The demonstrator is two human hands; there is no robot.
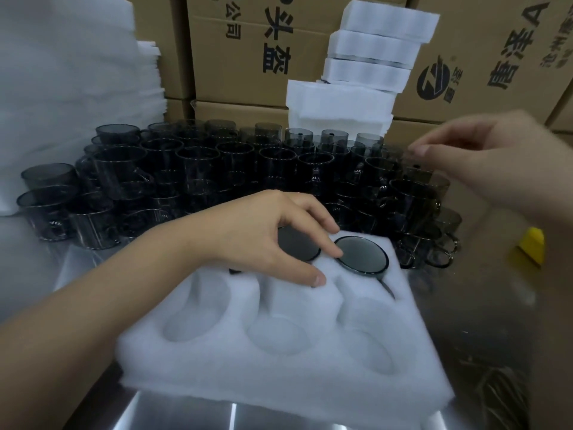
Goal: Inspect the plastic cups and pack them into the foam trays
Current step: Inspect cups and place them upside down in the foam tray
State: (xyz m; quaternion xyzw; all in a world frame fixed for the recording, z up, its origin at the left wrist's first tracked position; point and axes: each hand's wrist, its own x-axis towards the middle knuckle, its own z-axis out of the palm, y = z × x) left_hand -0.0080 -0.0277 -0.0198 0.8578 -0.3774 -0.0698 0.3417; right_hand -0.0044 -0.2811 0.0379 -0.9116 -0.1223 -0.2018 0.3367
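Left grip (pixel 263 234) curls round an upturned smoky cup (pixel 297 248) in the far middle pocket of the foam tray (pixel 279 361), with a second cup (pixel 362 254) just right of it. Right grip (pixel 477 156) is blurred above the loose cups (pixel 217 169); its hold is unclear.

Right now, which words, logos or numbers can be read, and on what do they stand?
"头盔", large print: middle cardboard box.
"公司", smaller: same box.
Round logo and "A": right cardboard box; its other characters are tilted and blurred, unreadable.
Cups, foam tray: none.
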